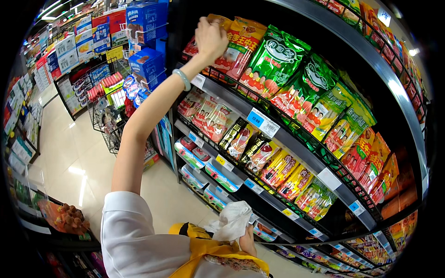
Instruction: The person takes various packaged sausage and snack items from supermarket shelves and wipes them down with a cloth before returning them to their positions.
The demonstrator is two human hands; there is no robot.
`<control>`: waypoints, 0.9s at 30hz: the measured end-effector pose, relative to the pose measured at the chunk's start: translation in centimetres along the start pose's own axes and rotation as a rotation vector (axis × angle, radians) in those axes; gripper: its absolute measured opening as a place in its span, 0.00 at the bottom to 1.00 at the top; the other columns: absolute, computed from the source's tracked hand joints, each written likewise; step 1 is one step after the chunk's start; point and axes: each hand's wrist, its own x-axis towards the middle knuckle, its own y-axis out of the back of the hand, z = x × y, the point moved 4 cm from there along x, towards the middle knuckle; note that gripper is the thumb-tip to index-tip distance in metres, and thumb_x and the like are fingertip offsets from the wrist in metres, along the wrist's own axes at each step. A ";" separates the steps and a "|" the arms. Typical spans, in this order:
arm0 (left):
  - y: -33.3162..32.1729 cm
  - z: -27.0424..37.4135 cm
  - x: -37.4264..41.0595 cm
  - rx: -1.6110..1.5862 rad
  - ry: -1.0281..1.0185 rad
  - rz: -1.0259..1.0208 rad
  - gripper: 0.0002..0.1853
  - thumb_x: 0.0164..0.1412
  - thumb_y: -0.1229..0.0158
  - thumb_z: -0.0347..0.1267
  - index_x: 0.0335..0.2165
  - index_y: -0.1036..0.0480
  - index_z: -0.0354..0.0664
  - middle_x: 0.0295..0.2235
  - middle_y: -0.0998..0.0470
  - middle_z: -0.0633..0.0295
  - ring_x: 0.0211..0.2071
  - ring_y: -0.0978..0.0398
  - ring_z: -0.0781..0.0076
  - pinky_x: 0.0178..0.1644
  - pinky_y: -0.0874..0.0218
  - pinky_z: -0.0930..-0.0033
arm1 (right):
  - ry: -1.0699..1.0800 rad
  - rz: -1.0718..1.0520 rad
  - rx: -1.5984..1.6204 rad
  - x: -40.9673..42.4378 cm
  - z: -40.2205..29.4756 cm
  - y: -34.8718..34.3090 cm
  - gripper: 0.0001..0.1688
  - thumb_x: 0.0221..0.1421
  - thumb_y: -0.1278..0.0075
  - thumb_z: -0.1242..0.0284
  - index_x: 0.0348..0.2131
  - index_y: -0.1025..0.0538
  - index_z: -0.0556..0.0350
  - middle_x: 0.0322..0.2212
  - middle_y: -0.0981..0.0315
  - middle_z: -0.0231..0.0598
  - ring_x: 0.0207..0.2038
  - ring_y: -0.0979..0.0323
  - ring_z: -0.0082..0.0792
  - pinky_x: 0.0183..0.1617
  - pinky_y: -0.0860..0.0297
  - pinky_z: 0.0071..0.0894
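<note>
My left hand [211, 39] is raised at the left end of an upper shelf, its fingers curled over the top of an orange-and-red bag of sausages [222, 66]. The fingertips are partly hidden. A similar orange-and-red sausage bag [245, 38] stands just to the right. Further along the row come shiny green sausage bags [278, 57] and yellow-green ones [351, 121], all behind a black wire rail [250, 91]. Low in front of my body, my right hand [247, 240] grips a crumpled white cloth [233, 219]; most of that hand is hidden.
The shelf below holds smaller sausage packs [212, 118], with shallow trays [222, 175] lower down. Price labels [263, 121] line the shelf edges. A wire basket stand [104, 118] and blue boxes [147, 66] on a rack stand at left, above a tiled floor [59, 146].
</note>
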 end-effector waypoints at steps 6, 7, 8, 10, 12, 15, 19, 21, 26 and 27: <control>-3.1 -7.3 1.7 -0.102 0.406 -0.541 0.56 0.33 0.44 0.58 0.52 0.58 0.33 0.48 0.46 0.38 0.52 0.49 0.46 0.53 0.57 0.53 | 0.061 0.000 0.021 -0.2 -0.7 -0.6 0.19 0.57 0.70 0.68 0.26 0.33 0.65 0.16 0.36 0.40 0.17 0.37 0.27 0.19 0.39 0.24; -3.3 -8.2 1.6 -0.099 0.391 -0.530 0.60 0.29 0.43 0.61 0.51 0.56 0.29 0.47 0.43 0.39 0.50 0.44 0.48 0.52 0.51 0.57 | 0.050 -0.003 -0.011 -0.1 -0.1 -0.3 0.18 0.57 0.70 0.67 0.29 0.34 0.64 0.20 0.37 0.40 0.21 0.37 0.27 0.23 0.39 0.25; -3.7 -8.0 1.4 -0.151 0.382 -0.536 0.60 0.29 0.42 0.61 0.50 0.56 0.27 0.46 0.41 0.39 0.48 0.41 0.51 0.51 0.49 0.61 | 0.039 0.022 -0.060 -0.4 0.0 0.2 0.17 0.57 0.70 0.66 0.32 0.36 0.64 0.24 0.38 0.39 0.25 0.38 0.28 0.27 0.39 0.25; -3.0 -7.7 1.3 -0.200 0.338 -0.548 0.61 0.29 0.40 0.59 0.49 0.55 0.23 0.45 0.39 0.40 0.45 0.36 0.55 0.49 0.46 0.69 | -0.018 -0.005 -0.166 0.1 3.4 1.8 0.22 0.57 0.69 0.62 0.44 0.41 0.61 0.41 0.41 0.39 0.41 0.38 0.29 0.44 0.40 0.27; -1.5 -6.6 0.7 -0.160 0.293 -0.404 0.58 0.28 0.37 0.56 0.48 0.52 0.24 0.42 0.36 0.40 0.43 0.34 0.55 0.47 0.43 0.68 | 0.036 0.184 0.003 -0.1 2.2 1.1 0.16 0.57 0.70 0.67 0.32 0.36 0.64 0.24 0.37 0.39 0.24 0.38 0.28 0.27 0.39 0.26; 0.0 -5.3 0.0 -0.198 0.249 -0.152 0.54 0.27 0.36 0.53 0.47 0.48 0.28 0.39 0.33 0.41 0.40 0.32 0.55 0.44 0.41 0.66 | 0.058 0.028 0.055 0.3 3.3 1.4 0.17 0.57 0.69 0.70 0.26 0.33 0.65 0.15 0.36 0.39 0.15 0.37 0.28 0.19 0.39 0.25; 1.7 -3.4 -0.9 -0.287 0.300 0.023 0.47 0.26 0.33 0.44 0.44 0.47 0.36 0.35 0.33 0.46 0.38 0.34 0.53 0.43 0.43 0.62 | 0.135 -0.046 -0.047 -0.3 0.3 0.8 0.15 0.57 0.69 0.71 0.26 0.33 0.64 0.14 0.35 0.39 0.15 0.37 0.28 0.18 0.39 0.24; 2.4 -3.0 -1.0 -0.243 0.196 0.140 0.46 0.27 0.32 0.42 0.44 0.47 0.35 0.37 0.36 0.48 0.40 0.36 0.55 0.44 0.44 0.64 | 0.134 0.031 -0.023 -0.5 -0.3 0.6 0.14 0.57 0.69 0.71 0.27 0.35 0.64 0.17 0.35 0.38 0.15 0.36 0.28 0.17 0.39 0.24; 3.1 -2.1 -1.1 -0.193 0.078 0.285 0.44 0.28 0.32 0.38 0.43 0.47 0.32 0.39 0.40 0.51 0.42 0.42 0.57 0.45 0.46 0.65 | 0.074 -0.004 0.002 -0.4 0.2 0.8 0.15 0.56 0.68 0.68 0.37 0.36 0.62 0.33 0.38 0.41 0.32 0.37 0.31 0.35 0.40 0.27; 3.2 -1.8 -1.0 -0.148 0.056 0.285 0.44 0.29 0.32 0.38 0.43 0.47 0.32 0.38 0.40 0.50 0.41 0.42 0.55 0.45 0.46 0.63 | 0.041 -0.055 0.003 -0.1 0.7 1.1 0.16 0.56 0.68 0.67 0.39 0.36 0.61 0.35 0.38 0.42 0.35 0.37 0.32 0.39 0.39 0.28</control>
